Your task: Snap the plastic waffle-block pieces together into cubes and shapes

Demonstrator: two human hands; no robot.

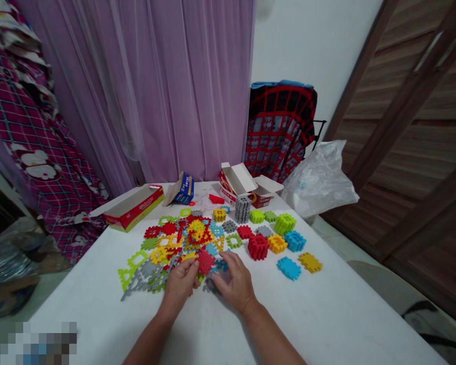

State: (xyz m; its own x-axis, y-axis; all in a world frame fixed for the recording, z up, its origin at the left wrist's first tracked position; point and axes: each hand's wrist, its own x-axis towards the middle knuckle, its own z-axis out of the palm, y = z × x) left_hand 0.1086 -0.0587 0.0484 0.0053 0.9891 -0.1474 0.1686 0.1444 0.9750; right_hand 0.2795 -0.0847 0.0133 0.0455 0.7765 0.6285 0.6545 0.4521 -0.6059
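A red notched plastic tile (205, 261) is pinched between the thumb and fingers of my left hand (181, 279). Just to its right, my right hand (235, 280) lies low over the pile with its fingers apart, close to blue and grey pieces. Under and beyond both hands spreads a loose heap of interlocking tiles in red, yellow, green, grey and blue. Grey and green triangular pieces (144, 276) lie left of my left hand. Right of the heap stand a red block of joined tiles (258, 247), a yellow one (277, 244) and a blue one (295, 241).
An open red-and-yellow box (137, 208), a blue box (184, 188) and opened red-and-white boxes (237, 182) stand along the table's back. A tall grey stack (242, 210) is before them. A white plastic bag (319, 177) hangs over the right edge. Flat blue (289, 267) and yellow (310, 262) tiles lie at right.
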